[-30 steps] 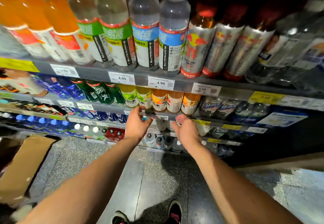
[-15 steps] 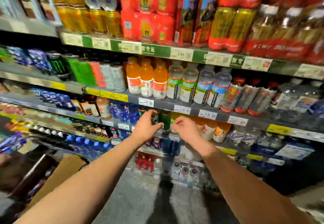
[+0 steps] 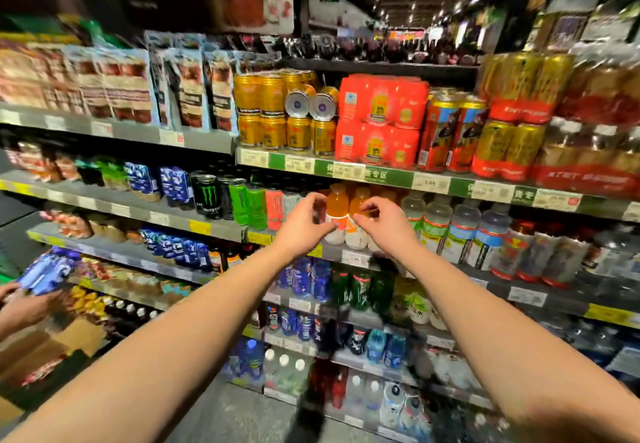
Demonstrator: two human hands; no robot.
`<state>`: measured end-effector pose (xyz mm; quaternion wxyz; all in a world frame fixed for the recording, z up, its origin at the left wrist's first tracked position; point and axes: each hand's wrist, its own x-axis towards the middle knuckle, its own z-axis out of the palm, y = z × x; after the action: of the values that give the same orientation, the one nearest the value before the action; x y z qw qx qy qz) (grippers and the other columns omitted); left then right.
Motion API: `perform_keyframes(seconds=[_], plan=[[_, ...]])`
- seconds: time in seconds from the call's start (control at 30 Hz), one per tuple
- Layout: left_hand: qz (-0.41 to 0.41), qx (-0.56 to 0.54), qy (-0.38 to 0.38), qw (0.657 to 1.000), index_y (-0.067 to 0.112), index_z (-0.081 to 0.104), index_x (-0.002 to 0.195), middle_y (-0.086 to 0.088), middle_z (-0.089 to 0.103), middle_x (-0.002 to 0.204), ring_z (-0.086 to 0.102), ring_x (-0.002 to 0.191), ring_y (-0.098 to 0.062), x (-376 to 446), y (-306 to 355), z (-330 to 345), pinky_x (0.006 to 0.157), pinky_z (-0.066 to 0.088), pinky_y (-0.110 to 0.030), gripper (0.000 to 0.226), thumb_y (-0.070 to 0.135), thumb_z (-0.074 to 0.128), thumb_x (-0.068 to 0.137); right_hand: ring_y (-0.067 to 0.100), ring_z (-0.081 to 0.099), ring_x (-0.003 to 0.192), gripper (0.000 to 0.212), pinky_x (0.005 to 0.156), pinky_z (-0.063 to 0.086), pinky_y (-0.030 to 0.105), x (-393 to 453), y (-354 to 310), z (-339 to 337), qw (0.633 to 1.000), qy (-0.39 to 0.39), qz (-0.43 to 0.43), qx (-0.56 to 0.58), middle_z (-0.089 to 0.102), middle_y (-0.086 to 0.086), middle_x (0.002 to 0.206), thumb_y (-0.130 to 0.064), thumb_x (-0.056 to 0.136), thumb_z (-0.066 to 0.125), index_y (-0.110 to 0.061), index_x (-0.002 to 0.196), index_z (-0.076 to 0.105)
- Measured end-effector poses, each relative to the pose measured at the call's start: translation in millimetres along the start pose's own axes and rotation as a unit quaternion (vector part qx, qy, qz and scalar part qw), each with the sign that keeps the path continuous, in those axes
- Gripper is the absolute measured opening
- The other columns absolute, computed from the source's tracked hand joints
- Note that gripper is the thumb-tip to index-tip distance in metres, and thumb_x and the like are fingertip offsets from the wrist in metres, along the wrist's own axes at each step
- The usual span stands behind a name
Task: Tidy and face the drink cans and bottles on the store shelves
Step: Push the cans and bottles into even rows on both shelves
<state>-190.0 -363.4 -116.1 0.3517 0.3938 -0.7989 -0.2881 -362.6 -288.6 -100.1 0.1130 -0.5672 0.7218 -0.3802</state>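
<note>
Facing a long grey metal store shelving unit (image 3: 214,142) with several tiers, price tags along each edge, frame blurry from motion. Top visible tier: red shrink-wrapped multipacks of cans (image 3: 381,120) in the middle, stacked gold drink cans (image 3: 273,110) just left of them, two of those lying on their sides with the ends facing out. Tier below: clear plastic bottles with green and blue labels (image 3: 460,231) to the right, black and green tall energy drink cans (image 3: 228,198) to the left, and between them the orange-liquid plastic bottles with white lower labels (image 3: 337,212), standing upright at the shelf front. Both my arms reach up to that tier. My left hand (image 3: 304,222) is at the left side of the front orange bottle, fingers curled toward it, thumb near the label; can't tell if it actually grips or only touches. My right hand (image 3: 382,222) is at the neighbouring orange bottle on the right, fingers bent in a loose pinch; contact also unclear from the blur. Far lower left, another person's hand (image 3: 20,307) holds a blue printed packet (image 3: 48,271).
</note>
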Motion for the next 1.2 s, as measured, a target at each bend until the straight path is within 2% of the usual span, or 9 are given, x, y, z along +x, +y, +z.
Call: perform_keyframes(seconds=[0.17,0.27,0.4,0.6,0.7,0.83,0.97,1.1,1.2], plan=[[0.030,0.018,0.037,0.999,0.014,0.057,0.125,-0.003,0.066,0.114,0.066,0.094,-0.021,50.4,6.6,-41.4,0.085,0.050,-0.030,0.051,0.028,0.081,0.083,0.025,0.059,0.111,0.030,0.084,0.037,0.027,48.7,-45.2,-18.2,0.996,0.025,-0.083,-0.034,0.066,0.010,0.118,-0.026,0.091,0.069,-0.007,0.114,0.067],[0.045,0.017,0.045,0.998,0.018,0.056,0.125,-0.001,0.063,0.116,0.065,0.092,-0.018,81.8,12.3,-68.2,0.082,0.052,-0.032,0.049,0.029,0.079,0.084,0.025,0.061,0.109,0.031,0.089,0.041,0.028,86.2,-64.2,-24.0,0.992,0.032,-0.118,-0.026,0.066,0.010,0.117,-0.028,0.090,0.071,-0.010,0.114,0.066],[0.083,0.058,0.068,0.993,0.017,0.058,0.123,-0.001,0.064,0.121,0.062,0.105,-0.016,128.8,13.7,-101.1,0.092,0.050,-0.031,0.050,0.033,0.081,0.082,0.023,0.061,0.107,0.032,0.090,0.043,0.029,138.1,-85.5,-29.5,0.984,0.046,-0.170,-0.036,0.067,0.007,0.114,-0.029,0.089,0.073,-0.010,0.113,0.066],[0.156,0.121,0.007,0.980,0.019,0.059,0.123,0.002,0.065,0.123,0.061,0.110,-0.012,206.5,15.7,-142.7,0.099,0.050,-0.031,0.055,0.034,0.085,0.077,0.025,0.059,0.111,0.042,0.096,0.045,0.038,203.7,-101.3,-36.8,0.970,0.058,-0.213,-0.100,0.064,0.008,0.118,-0.036,0.088,0.073,-0.011,0.119,0.062],[0.193,0.170,-0.021,0.966,0.024,0.061,0.120,0.006,0.065,0.121,0.059,0.110,-0.008,250.8,16.7,-157.8,0.098,0.049,-0.032,0.050,0.038,0.083,0.078,0.025,0.056,0.115,0.047,0.098,0.043,0.037,234.8,-106.6,-37.9,0.963,0.063,-0.219,-0.143,0.062,0.008,0.123,-0.038,0.089,0.071,-0.010,0.126,0.058],[0.228,0.200,-0.059,0.951,0.017,0.064,0.122,-0.002,0.066,0.122,0.061,0.113,-0.017,307.4,17.0,-174.2,0.099,0.049,-0.037,0.053,0.038,0.084,0.078,0.029,0.056,0.121,0.049,0.102,0.043,0.043,270.7,-120.1,-40.2,0.939,0.086,-0.233,-0.237,0.063,0.009,0.128,-0.042,0.091,0.067,-0.011,0.128,0.060],[0.219,0.217,-0.136,0.942,0.019,0.060,0.131,-0.003,0.063,0.131,0.059,0.119,-0.017,353.6,13.1,-183.7,0.102,0.046,-0.031,0.065,0.044,0.084,0.075,0.028,0.058,0.121,0.058,0.099,0.044,0.039,298.0,-143.3,-39.7,0.918,0.046,-0.181,-0.351,0.064,0.009,0.130,-0.054,0.089,0.064,-0.012,0.130,0.060],[0.216,0.248,-0.180,0.927,0.014,0.053,0.139,-0.007,0.061,0.133,0.059,0.119,-0.021,389.3,16.6,-178.7,0.098,0.044,-0.029,0.073,0.046,0.081,0.080,0.029,0.057,0.118,0.072,0.097,0.043,0.034,322.0,-154.0,-37.2,0.911,-0.052,-0.083,-0.400,0.064,0.010,0.127,-0.067,0.086,0.057,-0.012,0.133,0.057],[0.192,0.314,-0.229,0.901,0.012,0.052,0.139,-0.007,0.060,0.135,0.058,0.119,-0.024,409.1,20.1,-168.3,0.098,0.046,-0.030,0.079,0.057,0.076,0.079,0.029,0.060,0.112,0.081,0.093,0.046,0.032,334.2,-156.5,-35.6,0.903,-0.097,-0.026,-0.418,0.066,0.011,0.122,-0.075,0.082,0.053,-0.011,0.131,0.058]])
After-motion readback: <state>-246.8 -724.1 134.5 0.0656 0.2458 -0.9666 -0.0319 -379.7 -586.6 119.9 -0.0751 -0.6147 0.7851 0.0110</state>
